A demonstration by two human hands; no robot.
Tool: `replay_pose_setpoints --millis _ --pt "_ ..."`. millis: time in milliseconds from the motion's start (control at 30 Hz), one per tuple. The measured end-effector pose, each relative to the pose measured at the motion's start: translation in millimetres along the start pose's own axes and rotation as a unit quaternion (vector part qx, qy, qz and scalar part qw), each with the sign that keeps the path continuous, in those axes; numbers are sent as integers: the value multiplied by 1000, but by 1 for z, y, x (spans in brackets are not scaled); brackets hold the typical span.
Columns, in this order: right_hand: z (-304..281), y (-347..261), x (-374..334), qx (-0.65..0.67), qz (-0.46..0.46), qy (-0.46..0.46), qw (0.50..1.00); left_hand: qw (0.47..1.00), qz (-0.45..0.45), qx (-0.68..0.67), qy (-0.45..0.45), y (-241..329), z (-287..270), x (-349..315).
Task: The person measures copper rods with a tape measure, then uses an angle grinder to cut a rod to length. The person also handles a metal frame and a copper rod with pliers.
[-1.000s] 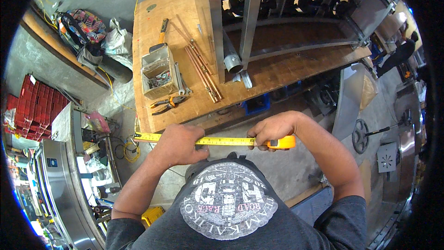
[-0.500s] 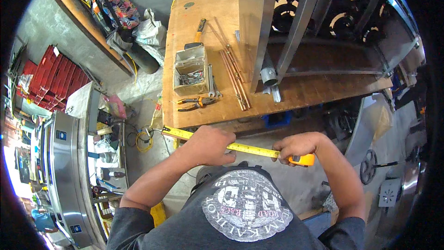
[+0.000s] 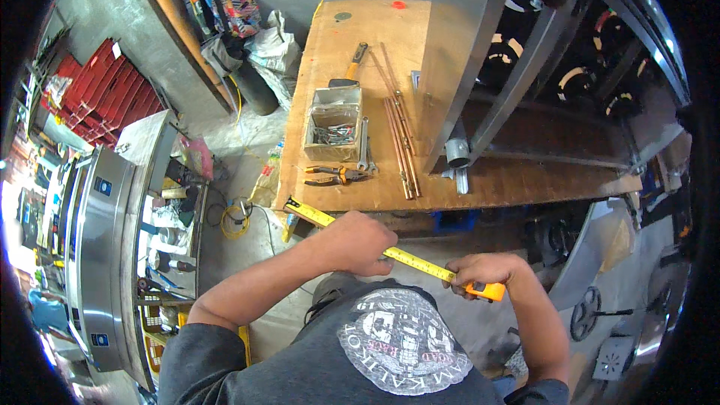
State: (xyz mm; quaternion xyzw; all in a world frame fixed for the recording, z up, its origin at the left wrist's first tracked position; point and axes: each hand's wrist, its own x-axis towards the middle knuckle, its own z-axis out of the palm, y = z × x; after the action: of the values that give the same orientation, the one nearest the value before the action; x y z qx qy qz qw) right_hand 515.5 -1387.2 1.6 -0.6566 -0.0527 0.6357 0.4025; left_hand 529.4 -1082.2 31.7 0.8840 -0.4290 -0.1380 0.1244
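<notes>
A yellow tape measure (image 3: pixel 420 263) is stretched out in front of my chest, slanting down to the right. My left hand (image 3: pixel 361 243) is closed around the middle of its blade, hiding that stretch. The blade's hooked end sticks out past this hand, by the near left corner of the wooden tabletop (image 3: pixel 341 196). My right hand (image 3: pixel 486 268) grips the orange case, which shows below the fingers. On the tabletop beyond lie pliers (image 3: pixel 335 175) with orange and black handles, spanners (image 3: pixel 364 147), copper pipes (image 3: pixel 400 148) and a hammer (image 3: pixel 352 67).
An open box of small metal parts (image 3: pixel 333 135) sits behind the pliers. A large metal frame (image 3: pixel 480 67) stands on the table's right side. To the left are a bench with a stainless-steel unit (image 3: pixel 101 202), stacked red panels (image 3: pixel 105 94) and a coiled yellow cable (image 3: pixel 235 219) on the floor.
The view has shifted, so the table sits lower and further right. The tape slants more steeply, its case end lower. Both hands keep their hold.
</notes>
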Motion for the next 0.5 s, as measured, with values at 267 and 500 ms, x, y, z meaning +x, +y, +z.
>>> replay_pose_setpoints --millis 267,500 --pt "7 -6 -6 3 23 40 999 1000 2 11 -28 1 -6 2" --pt "8 1 -7 28 30 12 999 998 -10 12 -66 -1 -8 2"
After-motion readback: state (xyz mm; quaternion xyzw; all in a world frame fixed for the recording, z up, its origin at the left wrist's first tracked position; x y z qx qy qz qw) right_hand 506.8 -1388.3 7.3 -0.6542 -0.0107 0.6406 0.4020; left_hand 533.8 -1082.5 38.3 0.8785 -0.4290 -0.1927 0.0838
